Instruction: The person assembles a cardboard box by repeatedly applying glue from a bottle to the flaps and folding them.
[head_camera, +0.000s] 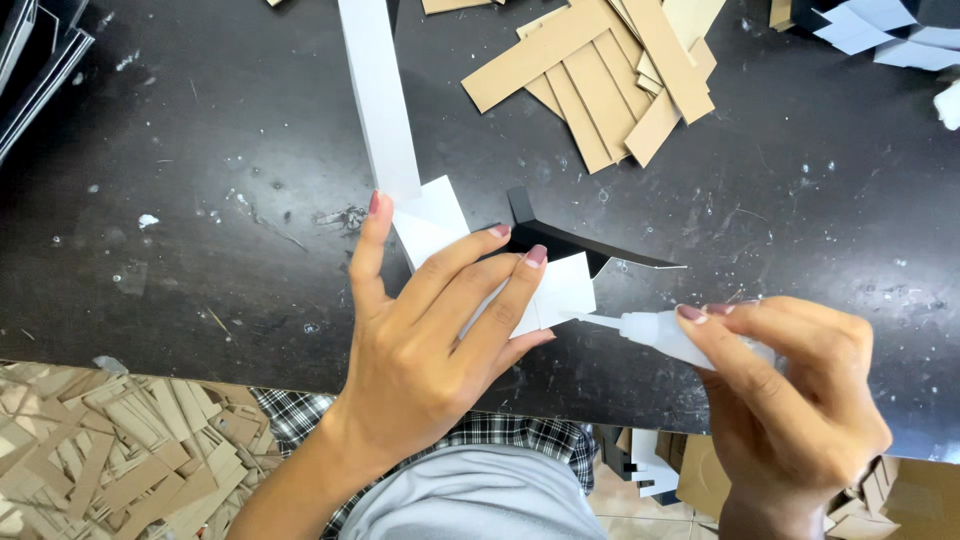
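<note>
My left hand presses flat on a folded white paper piece that lies over a black card shape on the dark table. A long white paper strip runs from under my fingers toward the far edge. My right hand grips a small translucent glue bottle. The bottle's thin nozzle points left and touches the edge of the white piece beside my left fingertips.
A fan of brown cardboard strips lies at the back centre. Pale blue paper pieces sit at the back right. Dark sheets lean at the far left. Cardboard scraps litter the floor below the table's near edge.
</note>
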